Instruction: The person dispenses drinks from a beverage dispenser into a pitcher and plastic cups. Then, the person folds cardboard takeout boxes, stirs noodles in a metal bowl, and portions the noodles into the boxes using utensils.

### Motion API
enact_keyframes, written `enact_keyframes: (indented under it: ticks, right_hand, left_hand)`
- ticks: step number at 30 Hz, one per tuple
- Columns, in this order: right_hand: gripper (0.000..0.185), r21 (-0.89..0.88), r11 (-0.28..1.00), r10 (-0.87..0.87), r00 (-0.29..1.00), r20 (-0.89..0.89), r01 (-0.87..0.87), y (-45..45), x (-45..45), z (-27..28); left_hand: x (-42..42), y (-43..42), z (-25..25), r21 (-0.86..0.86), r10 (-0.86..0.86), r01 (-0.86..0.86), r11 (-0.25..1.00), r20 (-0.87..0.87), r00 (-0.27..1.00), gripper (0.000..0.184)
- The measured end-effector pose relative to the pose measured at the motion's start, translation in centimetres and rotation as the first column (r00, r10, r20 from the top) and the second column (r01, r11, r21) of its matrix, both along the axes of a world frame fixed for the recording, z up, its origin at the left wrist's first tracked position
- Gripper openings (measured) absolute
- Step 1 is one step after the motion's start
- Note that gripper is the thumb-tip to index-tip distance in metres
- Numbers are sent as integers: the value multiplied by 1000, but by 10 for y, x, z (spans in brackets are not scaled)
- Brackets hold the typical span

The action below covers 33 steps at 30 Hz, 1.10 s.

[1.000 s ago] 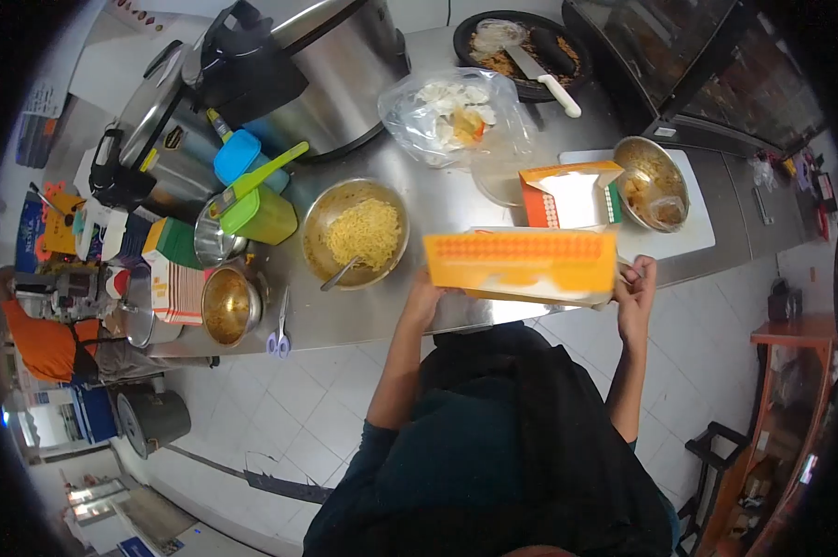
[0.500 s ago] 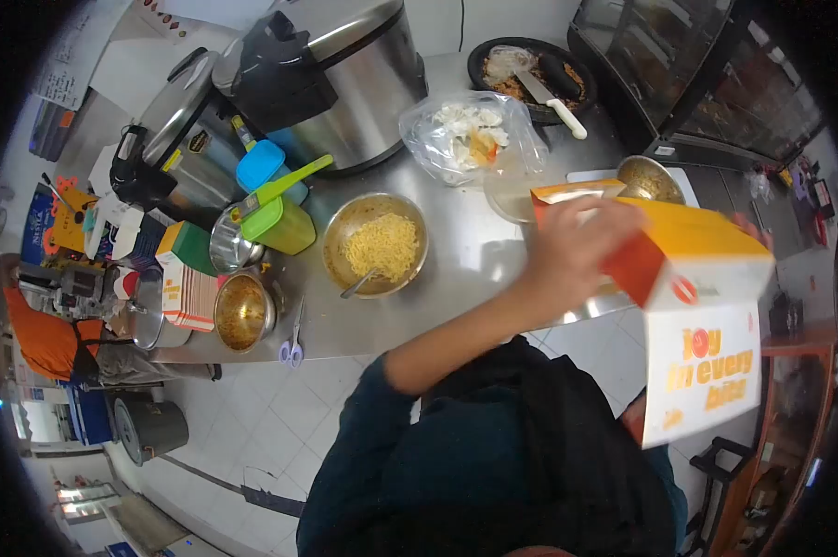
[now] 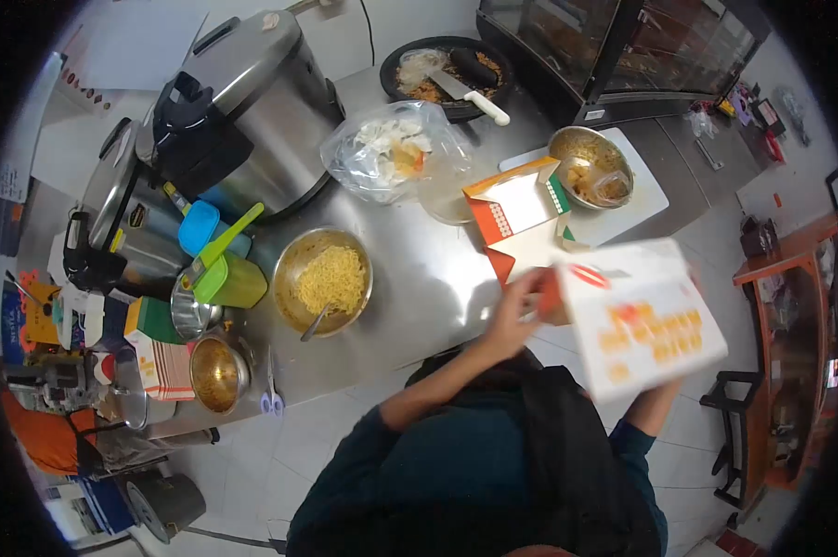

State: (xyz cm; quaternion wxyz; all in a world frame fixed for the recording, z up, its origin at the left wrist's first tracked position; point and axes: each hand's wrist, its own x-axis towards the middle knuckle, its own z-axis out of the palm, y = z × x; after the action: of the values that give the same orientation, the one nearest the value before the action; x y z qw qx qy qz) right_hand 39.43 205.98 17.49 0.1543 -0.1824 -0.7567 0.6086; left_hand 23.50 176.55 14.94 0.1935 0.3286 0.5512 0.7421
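Left hand (image 3: pixel 512 320) pinches the box (image 3: pixel 649 325) at the frame's right, maybe folding it; next needs soft pushing. Right grip hidden, can't tell.

The steel bench (image 3: pixel 419 302) is free between the round steel noodle bowl (image 3: pixel 292 278) and orange-green cardboard box (image 3: pixel 489 223); a clear plastic bag (image 3: pixel 358 167) blocks beyond.

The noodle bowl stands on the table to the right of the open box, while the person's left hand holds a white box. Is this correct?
Not quite. The head view shows the noodle bowl on the table to the left of the open box, not the right. The left hand does hold a white box.
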Motion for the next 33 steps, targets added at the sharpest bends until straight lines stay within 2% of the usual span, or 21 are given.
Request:
enact_keyframes:
  ticks: [1, 2, 3, 4, 5, 6, 9, 12, 14, 18, 19, 21, 22, 24, 25, 26, 27, 28, 30, 32, 33]
  right_hand:
    - [55, 6, 999, 36, 992, -118, -35, -18, -33, 1]
    - [55, 33, 996, 88, 983, -160, -84, -43, -65, 4]
    - [51, 81, 997, 24, 989, -144, -12, -82, -91, 12]
    - [46, 113, 981, 165, 985, -44, -160, -119, -118, 35]
    - [43, 152, 972, 170, 984, 58, -177, -146, -136, 43]
    - [41, 202, 956, 198, 976, 93, -213, -165, -152, 44]
    - [40, 251, 938, 224, 970, 94, -241, -198, -186, 17]
    - [40, 255, 926, 255, 960, 119, -277, -220, -204, 13]
    - [39, 280, 915, 283, 957, 64, -289, -227, -212, -4]
    - [40, 310, 877, 333, 929, 160, -368, -238, -228, -44]
    - [43, 379, 841, 346, 922, 176, -387, -239, -233, -65]
    - [43, 388, 803, 368, 888, 275, -453, -248, -233, -75]
    - [43, 392, 782, 374, 869, 325, -484, -251, -233, -79]
    - [41, 516, 746, 292, 903, 316, -422, -249, -225, -66]
    - [39, 568, 711, 269, 907, 323, -413, -240, -217, -48]
    - [39, 618, 676, 241, 912, 331, -403, -228, -207, -26]
    - [38, 549, 752, 132, 899, 417, -365, -211, -200, -11]
    - [36, 485, 836, 60, 920, 387, -258, -190, -192, 13]
    - [37, 614, 789, -202, 957, 206, 34, -139, -184, 9]
    - [38, 781, 620, -215, 941, 260, -74, -96, -186, -16]
    - [39, 842, 522, -217, 934, 285, -135, -82, -188, -28]
  left_hand:
    - [-11, -23, 7, -107, 121, -112, 988, 81, 989, 41]
    - [-31, -47, -22, -300, 199, -297, 906, -318, 927, 32]
    - [-33, -75, -4, -280, 254, -194, 940, 199, 947, 29]
    - [-50, -94, -41, -345, 293, -205, 916, 223, 930, 29]
    - [-58, -107, -53, -410, 370, -286, 866, 141, 918, 29]
    - [-65, -120, -60, -468, 438, -364, 805, 56, 897, 30]
    - [-85, -139, -76, -545, 604, -513, 663, -15, 796, 34]
    - [-94, -153, -75, -674, 568, -493, 551, -130, 813, 35]
    - [-95, -166, -73, -649, 612, -550, 525, -161, 774, 36]
    - [-109, -210, -72, -712, 581, -543, 446, -231, 780, 38]
    - [-111, -218, -73, -755, 558, -473, 454, -172, 812, 40]
    - [-113, -224, -73, -823, 510, -323, 467, -47, 859, 43]
    - [-110, -223, -75, -811, 557, -419, 409, -142, 819, 44]
    - [-92, -209, -55, -756, 624, -588, 289, -317, 715, 46]
    - [-87, -207, -51, -776, 647, -578, 254, -308, 697, 50]
    - [-77, -210, -39, -828, 582, -544, 135, -378, 720, 47]
    - [-66, -206, -24, -857, 501, -515, 14, -440, 746, 44]
    - [-55, -192, -4, -827, 553, -561, 48, -446, 704, 42]
    - [-38, -162, 32, -753, 667, -651, 100, -435, 605, 36]
    - [-38, -106, 31, -582, 625, -573, 578, -137, 769, 28]
    - [-39, -74, 32, -609, 521, -455, 649, -79, 850, 33]
